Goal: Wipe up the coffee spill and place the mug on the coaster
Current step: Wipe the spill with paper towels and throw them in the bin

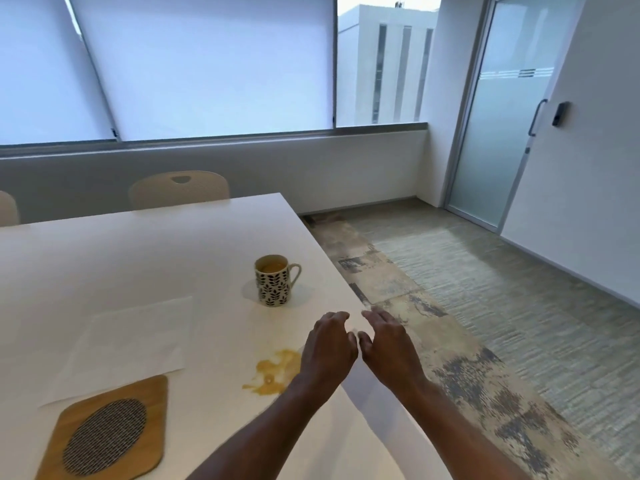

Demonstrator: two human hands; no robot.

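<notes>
A cream mug (274, 283) with a dark leaf pattern stands upright near the right edge of the white table (104, 265), coffee inside, handle to the right. A tan coffee spill (275, 370) lies nearer to me. A wooden coaster (104, 433) with a woven oval centre sits at the lower left. A white paper sheet (128, 344) lies flat just behind it. My left hand (329, 348) hovers beside the spill's right end, fingers loosely curled, holding nothing. My right hand (389, 344) hangs next to it over the table edge, also empty.
The table's right edge runs diagonally, with patterned carpet floor (502, 323) beyond it. Two pale chairs (178, 190) stand at the far side under windows with blinds. A frosted glass door (498, 126) is at the right.
</notes>
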